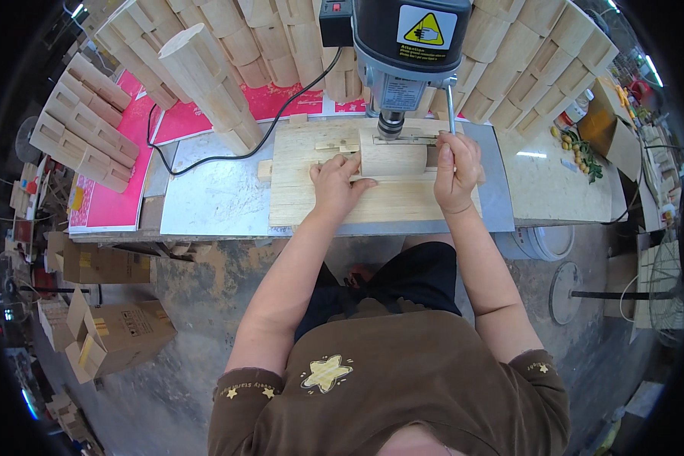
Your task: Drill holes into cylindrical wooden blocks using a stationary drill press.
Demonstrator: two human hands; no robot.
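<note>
A pale, rounded wooden block [393, 160] lies on a flat wooden board [311, 209], beneath the chuck [391, 124] of a dark drill press [410, 38]. My left hand [336, 185] holds the block at its left end, fingertips on that end and thumb along the near edge. At the block's right, my right hand [457, 172] is closed around the metal feed lever [451, 110]. A thin metal strip shows at the block's far side, close under the chuck. Whether the drill bit touches the wood cannot be made out.
Tall stacks of slotted wooden blocks [205, 83] stand behind the board; more [91, 125] lean at far left. A black cable [228, 157] crosses the bench. At right are an open carton [612, 114] and small fruits with leaves [577, 148]. Cardboard boxes [121, 330] sit on the floor.
</note>
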